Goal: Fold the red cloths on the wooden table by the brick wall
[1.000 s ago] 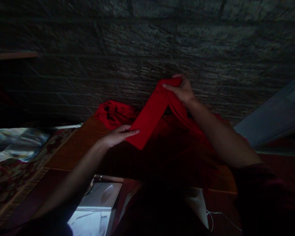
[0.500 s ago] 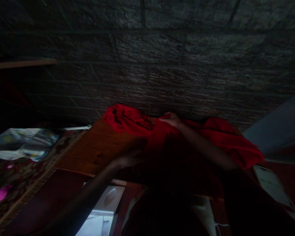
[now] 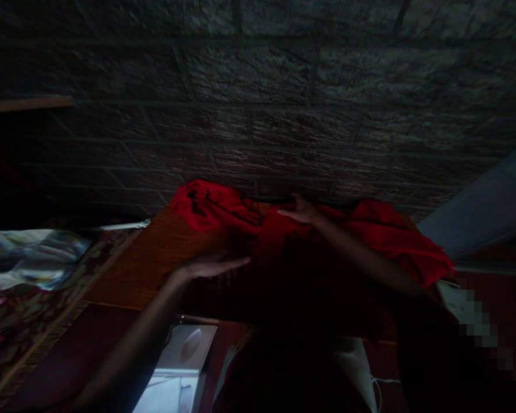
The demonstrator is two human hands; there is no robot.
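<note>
Bright red cloth [image 3: 273, 238] lies along the far side of a wooden table [image 3: 133, 269], bunched at its left end and spread out toward the right. My right hand [image 3: 303, 209] rests on the cloth near the wall, thumb and fingers apart. Left of the cloth's near strip, my left hand [image 3: 217, 267] is stretched out over the wood, its fingertips close to the red edge. Whether those fingertips touch the cloth I cannot tell. Deep shadow hides the cloth nearest my body.
A dark block wall [image 3: 275, 126] rises right behind the table. On the left, a crumpled plastic bag [image 3: 34, 258] lies on a patterned rug. Below the table's near edge is a white box [image 3: 189, 347]. A pale panel [image 3: 481, 206] stands at the right.
My right hand has opened from its pinch on the cloth's far edge and lies flatter. My left hand has shifted slightly left and up. The view has turned a little.
</note>
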